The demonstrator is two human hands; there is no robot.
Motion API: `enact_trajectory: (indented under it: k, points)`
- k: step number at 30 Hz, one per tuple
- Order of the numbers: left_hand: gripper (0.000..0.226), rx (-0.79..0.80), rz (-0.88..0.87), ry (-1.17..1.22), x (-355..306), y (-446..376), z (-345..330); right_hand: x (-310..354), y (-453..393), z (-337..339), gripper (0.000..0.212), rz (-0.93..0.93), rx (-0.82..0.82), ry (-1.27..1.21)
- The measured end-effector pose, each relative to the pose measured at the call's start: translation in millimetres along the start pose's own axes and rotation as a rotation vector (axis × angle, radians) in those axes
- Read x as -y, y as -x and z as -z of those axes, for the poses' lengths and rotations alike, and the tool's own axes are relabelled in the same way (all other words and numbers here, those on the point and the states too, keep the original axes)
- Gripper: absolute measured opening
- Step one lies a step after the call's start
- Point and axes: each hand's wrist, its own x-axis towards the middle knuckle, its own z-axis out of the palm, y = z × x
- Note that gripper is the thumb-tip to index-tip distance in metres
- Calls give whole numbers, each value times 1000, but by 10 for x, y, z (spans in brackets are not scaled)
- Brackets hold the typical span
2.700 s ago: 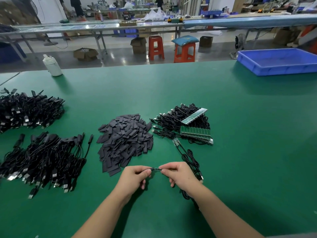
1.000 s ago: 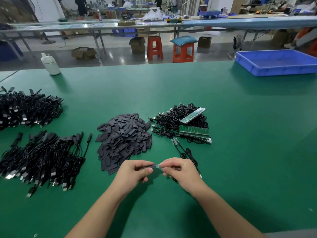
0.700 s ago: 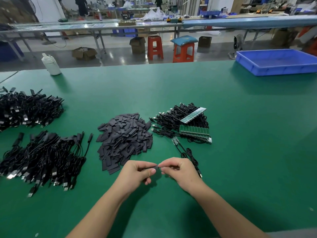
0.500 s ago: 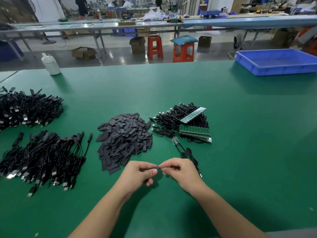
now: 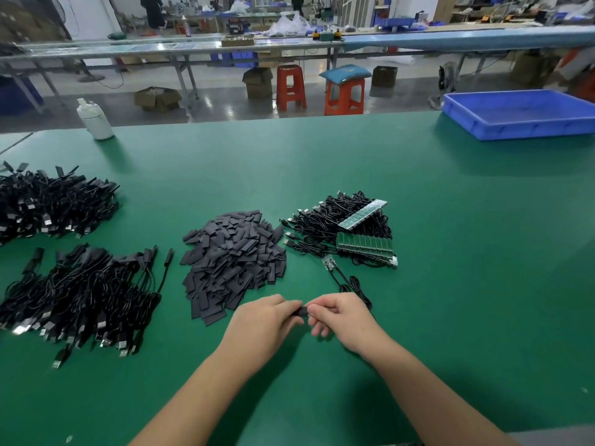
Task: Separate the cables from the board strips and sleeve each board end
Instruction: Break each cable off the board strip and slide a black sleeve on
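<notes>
Left hand (image 5: 264,320): fingers curled, pinched the black sleeve (image 5: 301,312) from its left end, just nearer the person than the sleeve pile (image 5: 235,255).
Right hand (image 5: 341,317): fingers curled, pinched the same sleeve's right end; whether it also gripped the board end was hidden.
Loose cable (image 5: 351,281): ran from the right hand back to a small board (image 5: 329,262) at the sleeve pile's right.
Board strips (image 5: 365,244): lay on a tangle of unsleeved cables (image 5: 325,223), just right of the sleeve pile.
Cable heaps: one (image 5: 80,291) left of the sleeve pile, another (image 5: 51,204) farther left and back.
Blue tray (image 5: 521,127): far right and well behind the sleeve pile.
White bottle (image 5: 94,119): far left, at the green table's (image 5: 467,284) back edge.
</notes>
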Motion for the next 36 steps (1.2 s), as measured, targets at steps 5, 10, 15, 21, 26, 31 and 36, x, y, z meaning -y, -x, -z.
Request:
enact_trajectory:
  k: [5,10,15,21,26,31,36]
  points:
    - [16,-104,-75,67,-10,19,-8,5,17,39,16,-29,36,-15]
    - [16,-127,16,178,7,19,-57,47,21,109,17,-51,53,39]
    - [17,-60,7,172,-8,-1,-61,88,26,88,17,-40,40,256]
    - [17,-56,-31,128,-60,-13,-53,128,41,43,21,11,1,411]
    - [13,-81,-7,134,-85,-1,-53,148,25,49,22,29,-11,450]
    - [13,-108,3,95,-104,-8,-56,178,26,46,23,40,-23,475]
    - [21,-93,-2,96,-127,-7,-89,232,41,1,24,24,-23,456]
